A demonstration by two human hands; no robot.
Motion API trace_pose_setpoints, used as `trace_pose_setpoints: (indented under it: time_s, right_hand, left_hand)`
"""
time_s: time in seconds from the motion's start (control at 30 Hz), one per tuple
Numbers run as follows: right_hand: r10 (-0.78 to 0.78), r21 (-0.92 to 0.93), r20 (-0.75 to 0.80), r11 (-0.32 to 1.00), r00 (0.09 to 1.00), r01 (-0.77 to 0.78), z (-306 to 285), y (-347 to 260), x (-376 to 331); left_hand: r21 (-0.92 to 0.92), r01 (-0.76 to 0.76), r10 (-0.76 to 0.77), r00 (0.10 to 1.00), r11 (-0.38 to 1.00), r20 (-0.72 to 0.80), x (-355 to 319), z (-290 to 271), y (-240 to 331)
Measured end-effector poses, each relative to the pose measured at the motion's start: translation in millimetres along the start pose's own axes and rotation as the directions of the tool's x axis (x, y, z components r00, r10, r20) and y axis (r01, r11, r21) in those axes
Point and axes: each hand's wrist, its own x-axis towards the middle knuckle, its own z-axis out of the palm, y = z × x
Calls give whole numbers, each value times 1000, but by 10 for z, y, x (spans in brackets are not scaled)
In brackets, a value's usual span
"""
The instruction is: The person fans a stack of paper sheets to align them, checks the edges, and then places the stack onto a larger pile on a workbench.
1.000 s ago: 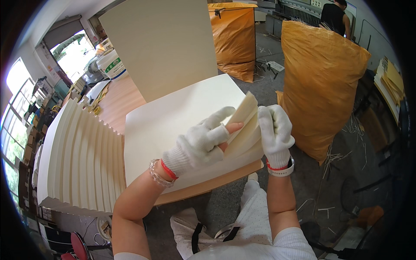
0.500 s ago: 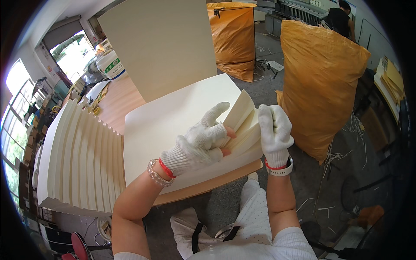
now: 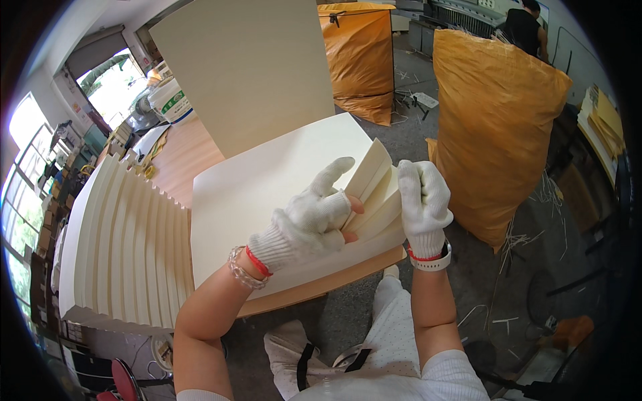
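Note:
A thick stack of cream paper sheets (image 3: 261, 180) lies in front of me, its right edge lifted and fanned into separate bundles. My left hand (image 3: 309, 217), in a white knitted glove with bare fingertips, rests across the stack. Its thumb stretches out and the other fingers spread, two bare tips touching the lifted sheets (image 3: 376, 200). My right hand (image 3: 426, 200), gloved in white, is closed at the right edge of these sheets, pinching their corner. Its fingertips are hidden behind the knuckles.
To the left stands another stack of cream sheets (image 3: 127, 247) in stepped bundles. A large upright board (image 3: 247, 73) rises behind my stack. Orange sacks (image 3: 495, 134) of paper strips stand right and behind. A wooden table (image 3: 180, 160) shows at left. Another person (image 3: 525, 30) is far right.
The lifted sheets between my hands have settled slightly apart. Both hands stay almost in the same place.

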Motion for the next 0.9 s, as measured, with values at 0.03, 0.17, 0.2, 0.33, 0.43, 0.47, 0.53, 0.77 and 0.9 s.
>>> trace_pose_setpoints:
  time_s: [0.03, 0.17, 0.2, 0.33, 0.43, 0.47, 0.53, 0.77, 0.9]
  right_hand:
    - [-8, -2, 2, 1000, 1000, 8, -10, -7, 6]
    - [30, 42, -3, 999, 1000, -30, -29, -35, -4]
    - [39, 52, 11, 998, 999, -39, -38, -40, -11]
    - [-3, 77, 38, 997, 999, 0, -43, -40, -8]
    - [9, 49, 21, 999, 1000, -10, -32, -38, -10]
    - [-5, 35, 13, 999, 1000, 5, -28, -17, -5]
    - [7, 20, -3, 1000, 1000, -7, -26, -24, -3]
    - [12, 37, -7, 999, 1000, -11, -17, 3, -11]
    - [-2, 60, 8, 998, 1000, 2, -40, -32, -5]
  left_hand:
    - [1, -7, 7, 1000, 1000, 1, 3, -3, -3]
    - [-20, -25, 25, 1000, 999, -16, 6, 2, -30]
    - [-31, -28, 27, 999, 999, -25, 5, 8, -37]
    - [-71, -80, 80, 997, 994, 5, -10, -14, -112]
    - [57, -132, 130, 991, 990, 44, 27, -61, -21]
    - [39, -112, 109, 992, 993, 70, 36, -78, -23]
    - [15, -81, 80, 995, 997, 63, 31, -73, -15]
    - [4, -55, 55, 999, 999, -4, 6, -14, -40]
    - [-33, -83, 81, 996, 996, -48, 11, 0, -44]
